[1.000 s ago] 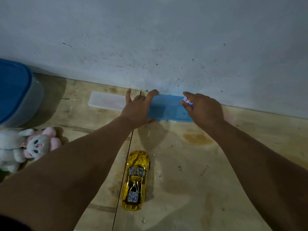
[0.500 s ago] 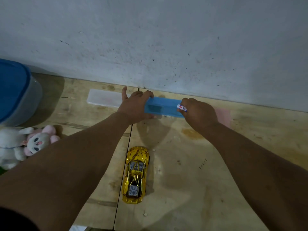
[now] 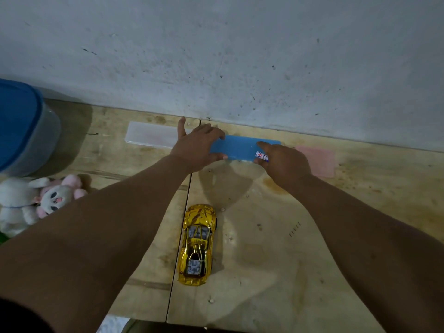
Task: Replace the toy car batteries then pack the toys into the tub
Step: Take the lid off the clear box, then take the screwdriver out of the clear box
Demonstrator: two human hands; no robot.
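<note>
Presently, from the left: a tub [image 3: 26,131] with a blue lid stands at the far-left edge of the counter [image 3: 276,260], against the wall. Below it lie 2 plush rabbits [image 3: 36,203], soft and fuzzy, white and pink. A clear lid [image 3: 149,138], flat and rigid, lies by the wall.

The left hand [image 3: 197,150] grips the left end of a blue case [image 3: 240,149], thumb on its near edge, fingers over the top. The case is a smooth, long plastic rectangle, lying beside the wall. The right hand [image 3: 283,164] pinches a battery [image 3: 262,156], a small cylinder with a printed label, just over the case's right end.

The car [image 3: 198,243] sits mid-counter, well apart from both hands, gold-chromed and glossy, nose to the wall.

Judgement: the step is fetching a battery from the case. Hold the case steady with the left hand, lift the battery clear, and keep a firm pinch; the round shell would roll on bare plywood. Whether the car's battery bay is open cannot be told.
</note>
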